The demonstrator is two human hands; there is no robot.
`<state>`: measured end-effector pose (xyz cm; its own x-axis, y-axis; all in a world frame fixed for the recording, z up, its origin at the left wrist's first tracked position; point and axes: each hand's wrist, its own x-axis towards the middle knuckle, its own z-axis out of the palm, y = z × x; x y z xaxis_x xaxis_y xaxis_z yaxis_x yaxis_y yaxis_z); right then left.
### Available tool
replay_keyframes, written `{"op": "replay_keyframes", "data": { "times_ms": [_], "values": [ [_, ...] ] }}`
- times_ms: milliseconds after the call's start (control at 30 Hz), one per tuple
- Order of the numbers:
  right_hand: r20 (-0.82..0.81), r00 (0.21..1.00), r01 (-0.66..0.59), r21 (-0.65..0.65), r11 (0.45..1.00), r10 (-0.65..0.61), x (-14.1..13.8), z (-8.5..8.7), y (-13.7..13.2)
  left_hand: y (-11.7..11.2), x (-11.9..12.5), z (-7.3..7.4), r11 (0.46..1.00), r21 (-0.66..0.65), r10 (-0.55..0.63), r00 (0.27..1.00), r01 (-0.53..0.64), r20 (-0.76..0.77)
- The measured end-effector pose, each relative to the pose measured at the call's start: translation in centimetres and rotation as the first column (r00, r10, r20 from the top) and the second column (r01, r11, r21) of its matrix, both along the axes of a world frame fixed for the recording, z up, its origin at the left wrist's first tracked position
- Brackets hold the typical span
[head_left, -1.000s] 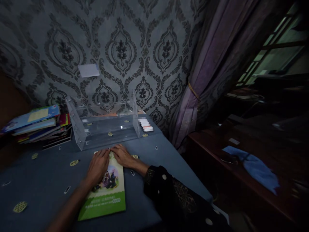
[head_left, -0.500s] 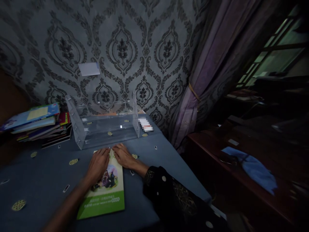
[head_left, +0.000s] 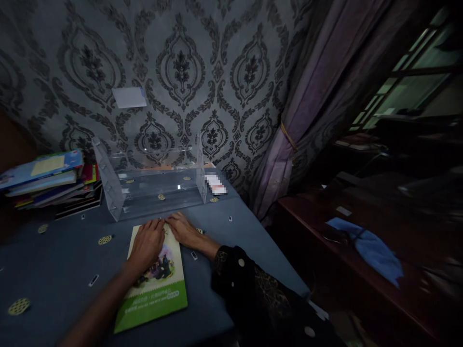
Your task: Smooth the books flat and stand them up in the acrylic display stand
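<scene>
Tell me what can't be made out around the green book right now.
Head view, dim throughout:
1. Hidden under the left hand and right hand: upper cover of the green book; its print is too small.
2. Blurred out: the item beside the clear rack.
3. Cut by the left edge: the book stack.

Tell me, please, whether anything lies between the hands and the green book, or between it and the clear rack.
Nothing visible does. The left hand and right hand rest directly on the green book, and only a bare strip of tablecloth separates it from the clear rack.
</scene>
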<state>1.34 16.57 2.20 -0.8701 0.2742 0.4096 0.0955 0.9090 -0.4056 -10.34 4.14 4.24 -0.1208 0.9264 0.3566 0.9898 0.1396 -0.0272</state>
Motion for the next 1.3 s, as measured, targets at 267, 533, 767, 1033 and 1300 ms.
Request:
{"op": "replay_keyframes", "data": {
  "times_ms": [267,533,767,1033,1300],
  "values": [
    [-0.049,0.993,0.11,-0.002,0.994,-0.109,1.6,-0.5,-1.0,0.7,0.2,0.0,0.996,-0.014,-0.083,0.995,0.083,0.059],
    [-0.018,0.999,0.051,0.021,0.998,-0.051,0.8,-0.3,-0.5,0.5,1.2,0.3,1.0,-0.026,0.007,1.0,-0.008,-0.018],
    [-0.017,0.998,0.061,-0.04,0.997,-0.062,0.9,0.3,-1.1,0.5,1.8,1.4,0.991,-0.101,0.073,0.99,-0.086,-0.118],
    [-0.059,0.998,0.026,-0.143,0.989,-0.034,1.2,-0.2,-1.9,0.7,1.0,0.6,0.996,-0.083,0.007,0.998,-0.012,-0.062],
    [-0.033,0.989,-0.146,-0.26,0.955,0.143,-2.1,0.5,-0.6,-0.6,0.5,1.5,0.97,-0.103,0.204,0.969,-0.219,-0.136]
  ]
}}
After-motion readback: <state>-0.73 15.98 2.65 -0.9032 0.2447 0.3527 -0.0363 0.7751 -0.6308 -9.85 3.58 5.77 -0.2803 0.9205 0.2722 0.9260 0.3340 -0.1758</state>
